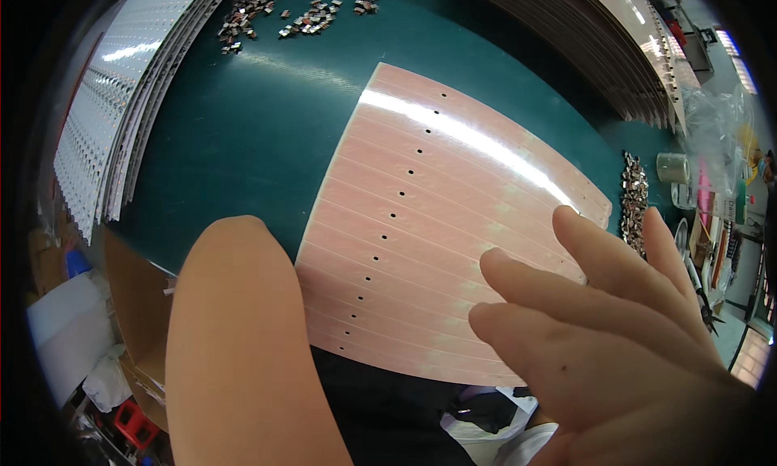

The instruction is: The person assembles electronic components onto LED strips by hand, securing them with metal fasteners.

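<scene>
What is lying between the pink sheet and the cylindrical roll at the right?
Head view: on the green table, a narrow pile of small shiny pieces lies between the pink sheet and the roll.

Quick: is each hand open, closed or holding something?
Left hand: out of sight, so cannot tell.
Right hand: open over the pink sheet, nothing visibly held.

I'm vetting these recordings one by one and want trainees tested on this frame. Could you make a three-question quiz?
1. How is the right hand held? (a) clenched into a fist, (b) open, with fingers apart, (c) wrapped around a bottle.
2. True or false: the row of dark dots on the pale pink panel runs nearer its left edge than its right.
3. Fill in: the tabletop under the panel is ____ in colour.

Key: 1. b; 2. True; 3. green.
</scene>
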A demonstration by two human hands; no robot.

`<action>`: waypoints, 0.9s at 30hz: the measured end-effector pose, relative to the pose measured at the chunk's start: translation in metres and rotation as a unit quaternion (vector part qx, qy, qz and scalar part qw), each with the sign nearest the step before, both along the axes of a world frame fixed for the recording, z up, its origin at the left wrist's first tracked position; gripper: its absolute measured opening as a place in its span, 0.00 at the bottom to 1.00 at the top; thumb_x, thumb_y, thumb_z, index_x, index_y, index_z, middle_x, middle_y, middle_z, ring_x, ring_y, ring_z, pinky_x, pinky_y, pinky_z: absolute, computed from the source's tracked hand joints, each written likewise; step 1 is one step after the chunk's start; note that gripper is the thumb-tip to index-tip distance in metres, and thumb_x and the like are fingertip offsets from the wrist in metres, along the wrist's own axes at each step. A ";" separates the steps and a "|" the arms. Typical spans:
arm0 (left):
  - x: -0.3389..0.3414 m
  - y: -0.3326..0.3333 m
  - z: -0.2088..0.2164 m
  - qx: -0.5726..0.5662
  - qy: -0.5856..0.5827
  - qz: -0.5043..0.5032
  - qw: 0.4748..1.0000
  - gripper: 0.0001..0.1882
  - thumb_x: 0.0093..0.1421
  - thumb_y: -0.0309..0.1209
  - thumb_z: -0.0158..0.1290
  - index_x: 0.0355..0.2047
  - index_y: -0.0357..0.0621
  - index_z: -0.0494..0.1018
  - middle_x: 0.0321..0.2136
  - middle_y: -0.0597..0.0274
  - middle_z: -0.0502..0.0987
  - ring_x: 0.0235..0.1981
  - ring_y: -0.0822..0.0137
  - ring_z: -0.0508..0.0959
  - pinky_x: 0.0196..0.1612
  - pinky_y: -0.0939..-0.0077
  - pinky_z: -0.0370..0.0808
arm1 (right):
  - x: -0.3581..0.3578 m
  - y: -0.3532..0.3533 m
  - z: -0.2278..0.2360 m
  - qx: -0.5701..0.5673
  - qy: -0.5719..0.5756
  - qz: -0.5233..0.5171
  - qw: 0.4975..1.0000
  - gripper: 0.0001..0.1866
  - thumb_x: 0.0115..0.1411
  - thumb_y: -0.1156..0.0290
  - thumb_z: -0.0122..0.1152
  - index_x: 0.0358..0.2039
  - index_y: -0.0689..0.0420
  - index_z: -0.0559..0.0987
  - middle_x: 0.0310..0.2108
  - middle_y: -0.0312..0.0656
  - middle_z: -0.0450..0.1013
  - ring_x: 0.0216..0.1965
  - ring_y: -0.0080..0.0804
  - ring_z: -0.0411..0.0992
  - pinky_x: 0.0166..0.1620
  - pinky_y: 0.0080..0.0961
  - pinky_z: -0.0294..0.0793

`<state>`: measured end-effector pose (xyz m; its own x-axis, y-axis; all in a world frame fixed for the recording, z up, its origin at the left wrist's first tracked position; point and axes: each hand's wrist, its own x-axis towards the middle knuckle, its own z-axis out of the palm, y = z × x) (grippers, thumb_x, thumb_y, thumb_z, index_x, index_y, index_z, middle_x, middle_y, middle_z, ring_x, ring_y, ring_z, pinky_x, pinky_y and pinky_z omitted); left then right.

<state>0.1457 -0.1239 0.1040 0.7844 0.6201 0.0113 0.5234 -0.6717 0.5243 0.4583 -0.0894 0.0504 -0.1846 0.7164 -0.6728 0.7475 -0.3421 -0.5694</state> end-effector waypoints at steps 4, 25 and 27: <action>-0.005 -0.003 0.001 -0.007 0.033 0.009 0.999 0.16 0.48 0.32 0.60 0.36 0.33 0.75 0.23 0.60 0.77 0.27 0.63 0.80 0.29 0.76 0.73 | 0.004 -0.001 0.001 -0.006 -0.005 -0.008 1.000 0.35 0.73 0.47 0.41 0.18 0.62 0.75 0.13 0.43 0.75 0.10 0.25 0.71 0.14 0.18 0.66; -0.002 -0.014 0.016 -0.018 0.113 0.008 0.993 0.17 0.49 0.28 0.58 0.38 0.29 0.75 0.20 0.60 0.77 0.24 0.64 0.81 0.24 0.76 0.75 | -0.010 -0.002 0.001 0.084 -0.012 0.010 0.996 0.36 0.73 0.47 0.43 0.16 0.63 0.75 0.11 0.43 0.74 0.09 0.25 0.70 0.13 0.17 0.65; 0.003 -0.016 0.028 -0.015 0.124 0.000 0.992 0.17 0.49 0.27 0.57 0.38 0.28 0.75 0.20 0.60 0.77 0.24 0.64 0.81 0.24 0.76 0.75 | -0.018 0.000 0.004 0.052 -0.026 -0.016 0.998 0.35 0.73 0.48 0.45 0.16 0.64 0.76 0.09 0.42 0.72 0.08 0.25 0.69 0.13 0.18 0.64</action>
<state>0.1486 -0.1397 0.1316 0.7610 0.6171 -0.2004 0.6387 -0.6581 0.3987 0.4399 -0.0893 0.0542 -0.1278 0.7876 -0.6027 0.7671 -0.3067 -0.5634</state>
